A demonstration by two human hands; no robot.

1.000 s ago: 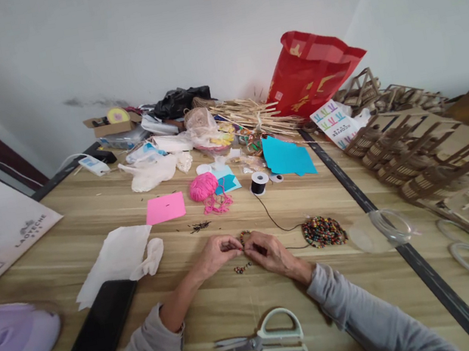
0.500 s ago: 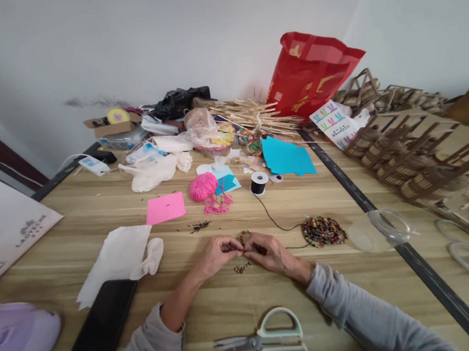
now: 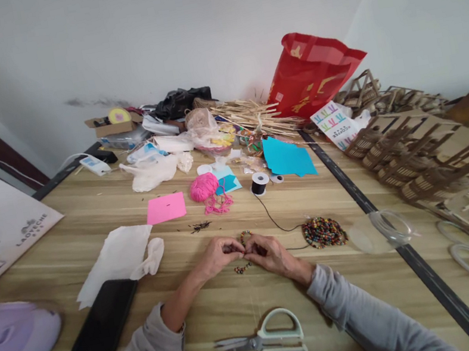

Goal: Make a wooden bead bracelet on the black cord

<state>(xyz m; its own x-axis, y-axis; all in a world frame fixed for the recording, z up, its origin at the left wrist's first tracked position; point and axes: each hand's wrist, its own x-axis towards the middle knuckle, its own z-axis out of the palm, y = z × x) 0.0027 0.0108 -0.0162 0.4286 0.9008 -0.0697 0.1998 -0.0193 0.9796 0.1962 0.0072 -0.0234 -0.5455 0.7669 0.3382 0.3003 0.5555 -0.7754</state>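
Observation:
My left hand [image 3: 222, 254] and my right hand [image 3: 271, 255] meet over the table, thumb and fingertips pinched together on both sides. Between them is a small beaded string [image 3: 242, 269], whose colourful beads show below the fingertips and again just above them. The exact spot they pinch is too small to make out. From beside my right hand a black cord [image 3: 295, 247] runs to a coiled heap of multicoloured beads [image 3: 323, 231]. Scissors [image 3: 274, 338] with pale handles lie nearer to me, blades pointing left.
A spool of black cord [image 3: 259, 183] stands beyond my hands, beside pink yarn [image 3: 204, 187] and a pink paper [image 3: 165, 208]. Black snippets [image 3: 200, 227] lie nearer. At left are a black tablet-like slab [image 3: 94, 342] and white tissue [image 3: 113, 260]; at right, clear tubing [image 3: 391, 227].
Both hands stay pinched in almost the same place over the beaded string. The whole view has shifted very slightly; nothing else has visibly moved.

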